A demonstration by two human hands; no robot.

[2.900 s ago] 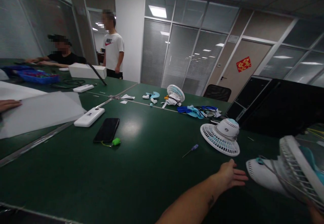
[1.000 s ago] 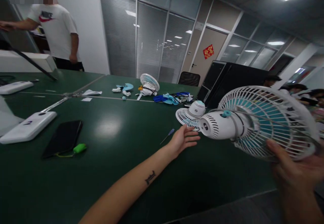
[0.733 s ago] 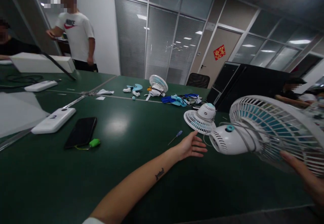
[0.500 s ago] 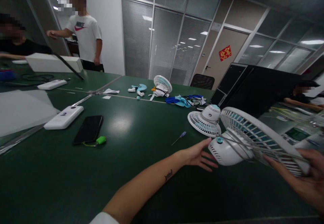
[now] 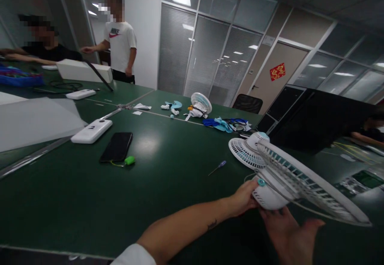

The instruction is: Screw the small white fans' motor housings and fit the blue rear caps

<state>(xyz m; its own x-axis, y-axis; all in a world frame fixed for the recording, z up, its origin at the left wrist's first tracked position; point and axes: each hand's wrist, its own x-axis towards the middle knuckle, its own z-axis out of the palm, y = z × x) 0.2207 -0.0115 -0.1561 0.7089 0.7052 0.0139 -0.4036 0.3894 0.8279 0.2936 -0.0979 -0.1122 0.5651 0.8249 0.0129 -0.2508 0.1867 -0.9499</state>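
A white fan (image 5: 271, 189) with a round grille and a grey cord wrapped about it is held above the table at the right. My left hand (image 5: 246, 197) grips the end of its motor housing, by a teal knob. Beneath the housing is my right hand (image 5: 292, 233), fingertips against its underside, thumb spread out to the right. Just behind lies a second white fan part (image 5: 244, 153), partly hidden by the held fan. A screwdriver (image 5: 217, 168) with a purple-blue handle rests on the green table (image 5: 174, 177).
Left on the table are a black phone (image 5: 117, 147) with a green tag and a white power bank (image 5: 92, 131). Farther back stand another fan (image 5: 201, 104), blue gloves (image 5: 211, 122) and a large black case (image 5: 318, 117). Other people are at the left and far right.
My left hand has closed on the motor housing. My right hand has left the grille's outer edge and moved beneath the housing. The fan sits slightly lower, and the view has shifted.
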